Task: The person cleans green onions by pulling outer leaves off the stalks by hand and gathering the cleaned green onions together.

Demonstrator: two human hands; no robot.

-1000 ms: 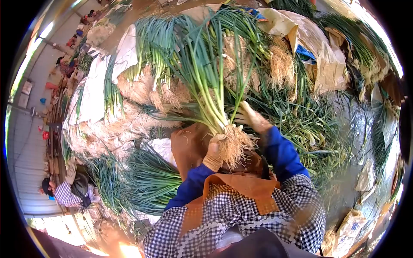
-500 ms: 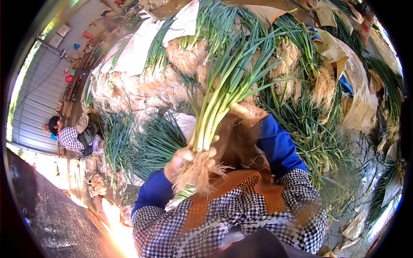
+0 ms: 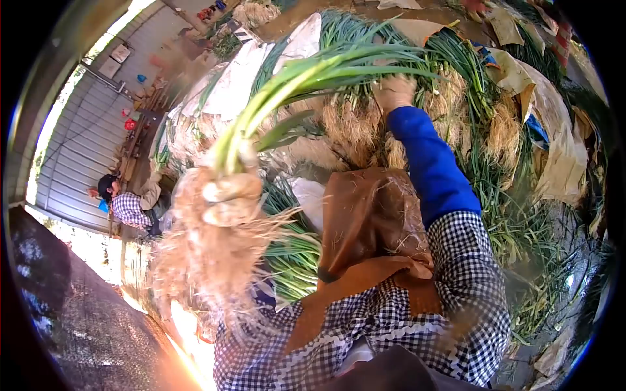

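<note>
My left hand (image 3: 231,195) is wrapped round the base of a bunch of green onions (image 3: 261,98), raised close to the camera. Its long pale roots (image 3: 202,241) hang below the fist, blurred. The green leaves arch to the right, toward my right hand (image 3: 395,92). That hand is stretched out at the far pile, near the leaves and the rooty bundles (image 3: 355,130); its fingers are partly hidden, and what they hold, if anything, cannot be made out.
Loose green onions (image 3: 515,260) cover the ground at the right. Another pile (image 3: 293,260) lies behind my left hand. White sheets (image 3: 235,81) and a tan sheet (image 3: 554,130) partly cover the bundles. A person (image 3: 130,205) sits at the left near a metal wall (image 3: 78,150).
My left hand has lifted the bunch up and to the left, nearer the camera. My right hand has left the stalks and reached forward to the far pile. The view has shifted.
</note>
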